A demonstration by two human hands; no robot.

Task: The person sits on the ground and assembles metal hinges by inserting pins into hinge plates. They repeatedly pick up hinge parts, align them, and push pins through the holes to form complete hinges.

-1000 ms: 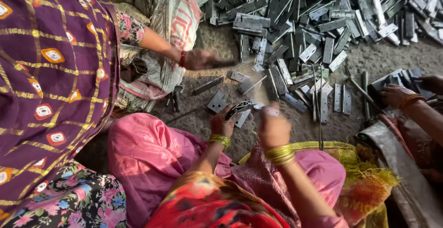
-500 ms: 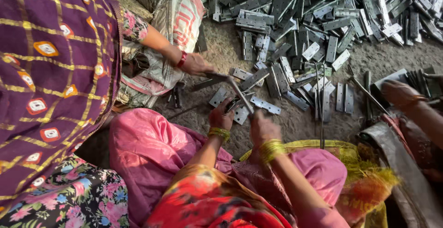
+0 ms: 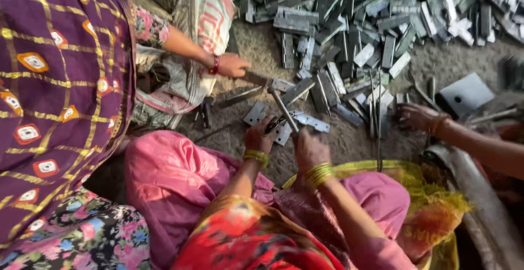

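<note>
- Two hands belong to the seated person in the centre of the frame, each wrist ringed with yellow bangles, both raised over the pink cloth on the lap.
- The left hand [image 3: 258,137] has its fingers curled around a small dark metal piece; just what it grips is hard to make out.
- The right hand [image 3: 309,147] is clenched around the lower end of a thin grey metal rod [image 3: 284,110], which slants up and to the left from the fist.
- The rod's upper end lies over the flat grey metal hinge plates [image 3: 299,122] scattered on the gritty ground just above both hands.
- A large heap of grey metal hinge pieces [image 3: 382,24] fills the upper right of the frame, well apart from the hands.
- At upper centre-left another person's hand [image 3: 232,65], with a red bangle on the wrist, rests on a flat metal strip beside a printed woven sack [image 3: 210,24].
- At the right edge a third person's hand [image 3: 417,117] lies with fingers loosely bent on the ground near upright thin metal rods [image 3: 376,117].
- A purple cloth with yellow lines and orange squares [image 3: 60,95] covers the whole left side of the frame.
- A yellow garment [image 3: 431,204] shows at lower right, next to the pink cloth.
</note>
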